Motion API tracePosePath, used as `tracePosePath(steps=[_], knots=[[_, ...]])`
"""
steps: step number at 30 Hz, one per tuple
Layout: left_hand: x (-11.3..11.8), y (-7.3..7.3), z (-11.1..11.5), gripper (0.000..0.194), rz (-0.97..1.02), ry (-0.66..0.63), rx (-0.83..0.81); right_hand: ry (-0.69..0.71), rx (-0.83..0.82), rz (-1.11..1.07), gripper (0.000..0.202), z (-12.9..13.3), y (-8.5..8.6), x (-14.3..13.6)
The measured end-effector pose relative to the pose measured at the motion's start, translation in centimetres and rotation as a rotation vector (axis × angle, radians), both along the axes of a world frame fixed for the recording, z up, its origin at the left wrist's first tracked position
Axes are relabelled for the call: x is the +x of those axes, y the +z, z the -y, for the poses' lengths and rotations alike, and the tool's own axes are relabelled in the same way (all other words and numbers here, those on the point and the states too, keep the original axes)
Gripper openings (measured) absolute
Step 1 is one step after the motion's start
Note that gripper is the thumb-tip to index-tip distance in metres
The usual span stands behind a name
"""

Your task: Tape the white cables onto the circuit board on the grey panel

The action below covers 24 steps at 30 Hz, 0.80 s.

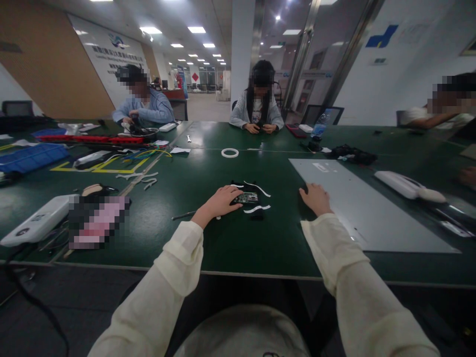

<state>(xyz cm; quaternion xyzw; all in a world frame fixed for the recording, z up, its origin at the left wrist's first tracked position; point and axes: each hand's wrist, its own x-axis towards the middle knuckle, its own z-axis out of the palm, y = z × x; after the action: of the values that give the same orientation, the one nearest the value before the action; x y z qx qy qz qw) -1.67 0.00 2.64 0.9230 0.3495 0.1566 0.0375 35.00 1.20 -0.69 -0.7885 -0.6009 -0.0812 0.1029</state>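
Head view: I find the circuit board (pixel 250 198) on the table, long axis crosswise, immediately right of the nearer left hand (pixel 225 200); fingertips reach its left end, pinch undeterminable. Right hand (pixel 316 198): farther, fingers loosely spread, at the grey panel (pixel 366 213).

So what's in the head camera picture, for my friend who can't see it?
A person's bare left hand is at a small green circuit board near curved white strips on a dark green table. The bare right hand is by a flat grey sheet. Other people sit around the table.
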Motion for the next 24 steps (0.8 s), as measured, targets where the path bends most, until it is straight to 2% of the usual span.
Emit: tracePosePath(steps=[6, 11, 18, 24], knots=[[0.1, -0.1, -0.1, 0.042, 0.001, 0.008, 0.005, 0.058, 0.052, -0.033, 0.036, -0.4, -0.2, 0.0], [0.0, -0.1, -0.2, 0.043, 0.0, 0.004, 0.009, 0.133, 0.12, -0.112, 0.045, -0.6, -0.6, -0.8], [0.0, 0.0, -0.1, 0.042, 0.01, -0.008, -0.006, 0.132, 0.09, -0.134, 0.047, -0.7, -0.4, -1.2], [0.0, 0.2, 0.0, 0.042, 0.007, -0.006, -0.023, 0.087, 0.102, -0.158, 0.049, -0.1, 0.7, -1.8]])
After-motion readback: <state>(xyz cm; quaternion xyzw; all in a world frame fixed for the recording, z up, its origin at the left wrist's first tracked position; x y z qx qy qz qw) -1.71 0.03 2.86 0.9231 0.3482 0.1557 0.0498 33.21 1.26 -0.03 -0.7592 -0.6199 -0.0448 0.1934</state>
